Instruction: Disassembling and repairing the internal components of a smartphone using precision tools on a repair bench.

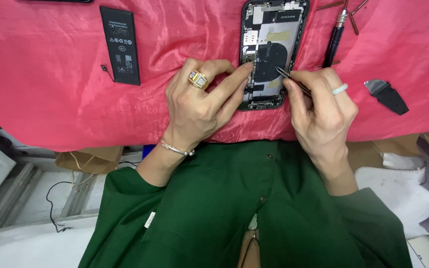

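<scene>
An opened phone body (269, 30) with its inner parts exposed lies on a pink satin cloth (45, 94). My left hand (202, 101), wearing a gold ring and a thin bracelet, rests on the cloth with its fingertips pressed on the phone's left edge. My right hand (321, 111), with a pale ring, pinches dark tweezers (290, 79) whose tips reach into the phone's lower middle. Both sleeves are dark green.
A black phone battery (120, 44) with a small cable lies at the left of the cloth. A dark screwdriver (335, 37) lies to the right of the phone, and a black pry tool (387, 95) sits farther right. Boxes, cables and fabric lie below the table edge.
</scene>
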